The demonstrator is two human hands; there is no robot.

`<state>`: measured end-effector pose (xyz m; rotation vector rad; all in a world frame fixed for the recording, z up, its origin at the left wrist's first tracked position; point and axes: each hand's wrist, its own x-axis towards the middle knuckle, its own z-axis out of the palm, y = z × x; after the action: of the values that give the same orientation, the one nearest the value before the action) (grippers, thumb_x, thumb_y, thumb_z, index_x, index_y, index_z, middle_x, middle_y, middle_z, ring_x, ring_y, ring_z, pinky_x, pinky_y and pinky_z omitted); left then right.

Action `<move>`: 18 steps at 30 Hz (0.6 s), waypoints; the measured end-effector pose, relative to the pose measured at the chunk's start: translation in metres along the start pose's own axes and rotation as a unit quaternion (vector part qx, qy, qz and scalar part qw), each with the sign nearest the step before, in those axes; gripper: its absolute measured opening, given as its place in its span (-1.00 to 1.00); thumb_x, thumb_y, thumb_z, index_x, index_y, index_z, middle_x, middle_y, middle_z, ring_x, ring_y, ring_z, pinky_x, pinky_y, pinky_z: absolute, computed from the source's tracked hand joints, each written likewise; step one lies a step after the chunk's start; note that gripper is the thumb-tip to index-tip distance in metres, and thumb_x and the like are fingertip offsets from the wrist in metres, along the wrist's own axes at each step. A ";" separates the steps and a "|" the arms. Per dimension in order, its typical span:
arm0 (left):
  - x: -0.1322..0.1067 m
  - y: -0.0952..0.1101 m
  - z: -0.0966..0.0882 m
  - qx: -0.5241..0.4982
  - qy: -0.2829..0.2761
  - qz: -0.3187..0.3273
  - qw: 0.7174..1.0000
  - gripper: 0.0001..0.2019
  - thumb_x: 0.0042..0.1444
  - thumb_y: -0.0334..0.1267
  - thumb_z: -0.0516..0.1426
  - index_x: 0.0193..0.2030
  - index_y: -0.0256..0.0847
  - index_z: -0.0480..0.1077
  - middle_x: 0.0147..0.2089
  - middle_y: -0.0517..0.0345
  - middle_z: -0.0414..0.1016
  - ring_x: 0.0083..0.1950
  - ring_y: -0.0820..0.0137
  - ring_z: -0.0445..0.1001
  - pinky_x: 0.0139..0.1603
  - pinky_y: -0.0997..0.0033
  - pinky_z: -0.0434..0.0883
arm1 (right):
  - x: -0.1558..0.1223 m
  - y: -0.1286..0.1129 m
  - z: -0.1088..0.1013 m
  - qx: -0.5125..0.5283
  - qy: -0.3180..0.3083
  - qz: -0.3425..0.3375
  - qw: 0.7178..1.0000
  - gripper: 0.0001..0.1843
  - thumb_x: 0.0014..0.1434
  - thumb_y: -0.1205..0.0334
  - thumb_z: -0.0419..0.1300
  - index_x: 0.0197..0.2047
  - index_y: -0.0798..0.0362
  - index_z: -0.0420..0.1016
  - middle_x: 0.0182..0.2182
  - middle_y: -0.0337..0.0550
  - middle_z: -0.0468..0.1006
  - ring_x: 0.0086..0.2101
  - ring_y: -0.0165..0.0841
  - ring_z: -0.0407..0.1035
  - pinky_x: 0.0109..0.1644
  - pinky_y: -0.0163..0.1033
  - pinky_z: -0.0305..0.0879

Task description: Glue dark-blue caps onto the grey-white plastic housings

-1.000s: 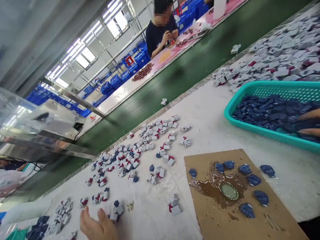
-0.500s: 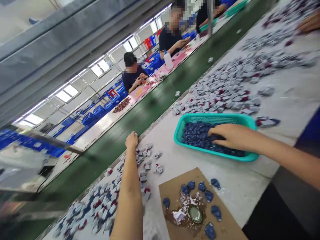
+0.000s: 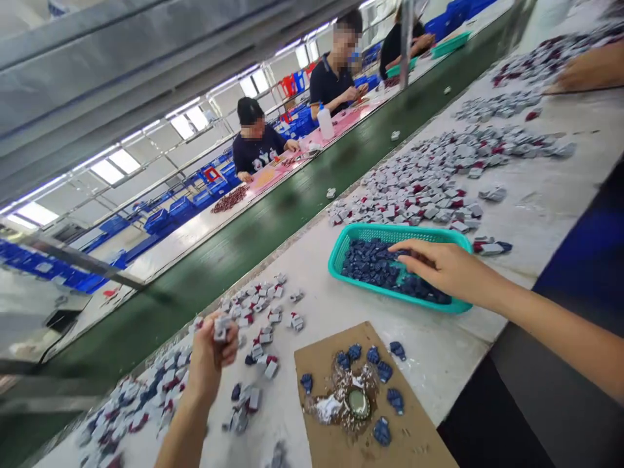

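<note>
My left hand is raised over scattered pieces with its fingers closed on a small grey plastic piece. Inside the turquoise basket, my right hand reaches into a heap of small navy-blue pieces. Its thumb and index finger come close together at the heap; what is between them, if anything, is hidden. In front of me lies a cardboard sheet with a bottle cap, a smear of white paste and several navy pieces around it. One navy piece lies just past its edge.
Grey and dark-red pieces cover the table beyond the basket; more lie at the left. A green conveyor belt runs alongside. Co-workers sit across it. Another person's hand is at far right.
My left hand has come back from the belt edge towards me, and the grey piece now shows in its fingers. My right hand stays in the basket. The view has shifted slightly.
</note>
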<state>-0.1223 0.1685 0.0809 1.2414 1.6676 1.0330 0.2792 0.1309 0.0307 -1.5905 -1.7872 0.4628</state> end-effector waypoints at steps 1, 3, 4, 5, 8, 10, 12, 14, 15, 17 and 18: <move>-0.028 -0.008 -0.005 -0.069 -0.043 -0.042 0.996 -0.72 0.00 0.02 0.11 -0.30 -0.12 0.24 -0.52 0.33 0.21 -0.62 0.52 0.08 -0.67 0.58 0.08 | -0.010 -0.011 0.007 0.012 -0.012 -0.008 1.000 -0.54 0.35 -0.08 -0.04 0.06 0.02 0.49 -0.65 -0.30 0.34 -0.66 -0.35 0.17 -0.51 -0.24 0.02; -0.078 -0.022 -0.007 -0.179 -0.097 -0.113 0.973 -0.67 -0.09 -0.01 0.24 -0.27 -0.12 0.30 -0.51 0.33 0.25 -0.63 0.57 0.08 -0.70 0.64 0.05 | -0.036 -0.034 0.026 0.038 -0.048 -0.036 0.997 -0.62 0.35 -0.07 -0.01 -0.03 -0.03 0.47 -0.64 -0.33 0.34 -0.66 -0.38 0.17 -0.50 -0.25 0.04; -0.099 -0.029 -0.004 -0.214 -0.098 -0.134 0.963 -0.64 -0.11 -0.04 0.31 -0.24 -0.13 0.35 -0.49 0.32 0.28 -0.62 0.58 0.10 -0.71 0.67 0.05 | -0.049 -0.044 0.037 0.047 -0.070 -0.053 0.995 -0.70 0.36 -0.01 -0.01 -0.08 -0.03 0.43 -0.62 -0.33 0.35 -0.64 -0.39 0.20 -0.48 -0.26 0.07; -0.117 -0.036 0.002 -0.230 -0.086 -0.145 0.959 -0.62 -0.11 -0.05 0.37 -0.21 -0.14 0.40 -0.48 0.31 0.30 -0.61 0.58 0.14 -0.72 0.68 0.05 | -0.062 -0.053 0.048 0.047 -0.091 -0.078 0.992 -0.78 0.36 0.07 -0.01 -0.12 -0.03 0.39 -0.60 -0.33 0.38 -0.62 -0.40 0.25 -0.47 -0.27 0.09; -0.151 -0.056 0.025 -0.266 -0.036 -0.145 0.952 -0.53 -0.10 0.02 0.45 -0.13 -0.21 0.52 -0.47 0.25 0.35 -0.55 0.57 0.24 -0.69 0.71 0.15 | -0.087 -0.066 0.080 -0.018 -0.127 -0.185 0.974 -0.91 0.32 0.31 -0.05 -0.20 -0.02 0.25 -0.55 -0.33 0.44 -0.58 -0.39 0.36 -0.49 -0.28 0.08; -0.162 -0.067 0.041 -0.303 -0.007 -0.154 0.941 -0.49 -0.20 0.06 0.49 -0.22 -0.25 0.53 -0.48 0.24 0.39 -0.53 0.59 0.28 -0.66 0.72 0.21 | -0.090 -0.065 0.093 -0.088 -0.139 -0.258 0.952 -0.90 0.30 0.37 -0.04 -0.20 -0.01 0.21 -0.55 -0.33 0.46 -0.59 -0.38 0.39 -0.52 -0.27 0.06; -0.168 -0.075 0.054 -0.347 0.017 -0.175 0.921 -0.45 -0.33 0.06 0.53 -0.34 -0.25 0.48 -0.50 0.27 0.40 -0.56 0.62 0.29 -0.66 0.73 0.21 | -0.087 -0.063 0.101 -0.131 -0.153 -0.303 0.931 -0.90 0.28 0.40 -0.02 -0.19 0.00 0.22 -0.56 -0.31 0.48 -0.60 -0.35 0.42 -0.53 -0.26 0.06; -0.170 -0.078 0.061 -0.384 0.026 -0.190 0.903 -0.44 -0.35 0.07 0.53 -0.37 -0.24 0.43 -0.54 0.33 0.37 -0.60 0.64 0.27 -0.70 0.75 0.17 | -0.082 -0.063 0.105 -0.144 -0.163 -0.327 0.920 -0.86 0.23 0.45 -0.01 -0.22 0.00 0.22 -0.58 -0.29 0.48 -0.61 -0.31 0.44 -0.54 -0.25 0.06; -0.171 -0.077 0.063 -0.394 0.018 -0.193 0.898 -0.46 -0.32 0.06 0.53 -0.37 -0.23 0.42 -0.55 0.35 0.36 -0.62 0.65 0.27 -0.71 0.76 0.16 | -0.081 -0.064 0.106 -0.148 -0.160 -0.330 0.918 -0.83 0.20 0.48 -0.02 -0.25 0.00 0.22 -0.60 -0.28 0.48 -0.62 -0.30 0.45 -0.55 -0.24 0.05; -0.171 -0.074 0.064 -0.403 -0.007 -0.190 0.895 -0.50 -0.25 0.02 0.52 -0.39 -0.24 0.41 -0.55 0.34 0.38 -0.61 0.65 0.29 -0.71 0.77 0.17 | -0.080 -0.066 0.108 -0.159 -0.156 -0.331 0.917 -0.79 0.14 0.53 -0.01 -0.29 0.00 0.23 -0.60 -0.26 0.49 -0.62 -0.28 0.45 -0.55 -0.24 0.06; -0.170 -0.072 0.064 -0.406 -0.017 -0.186 0.894 -0.52 -0.24 0.00 0.52 -0.40 -0.24 0.41 -0.54 0.32 0.40 -0.60 0.65 0.30 -0.70 0.78 0.19 | -0.082 -0.067 0.110 -0.164 -0.157 -0.336 0.914 -0.78 0.11 0.54 0.00 -0.29 0.00 0.25 -0.59 -0.25 0.50 -0.62 -0.28 0.45 -0.54 -0.24 0.07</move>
<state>-0.0522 -0.0011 0.0132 0.3669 1.1574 1.2541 0.1557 0.0592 -0.0227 -1.0178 -2.6148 0.0868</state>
